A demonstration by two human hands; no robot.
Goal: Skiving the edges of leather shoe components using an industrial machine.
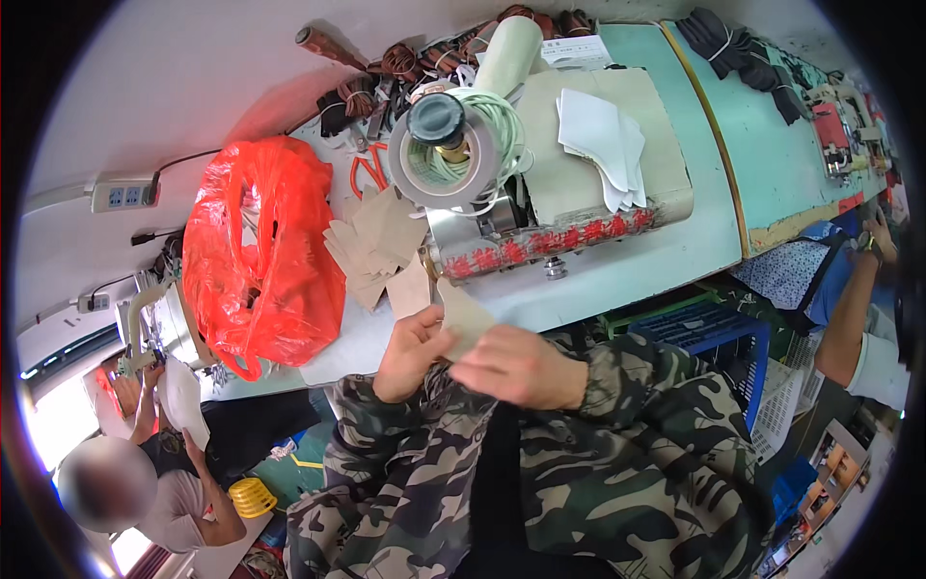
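Both of my hands are close together in front of my body at the bench edge. A flat tan cut piece [465,320], which looks like leather or stiff sheet, is pinched by my left hand [413,355] between thumb and fingers. My right hand [521,367] grips the lower right side of the same piece, its fingers curled. Just beyond the left hand lies a loose pile of similar tan pieces [381,236], some overlapping. The piece's upper tip is near the left end of a machine [540,241] with a metal cylindrical front covered in red markings.
A red plastic bag [275,309] stands left of the pile, near red-handled pliers [367,172]. White cut pieces [603,145] lie on the machine's tan cover. Behind are a black knob [442,121] and coiled cord. A blue crate [743,347] sits right; people work at both sides.
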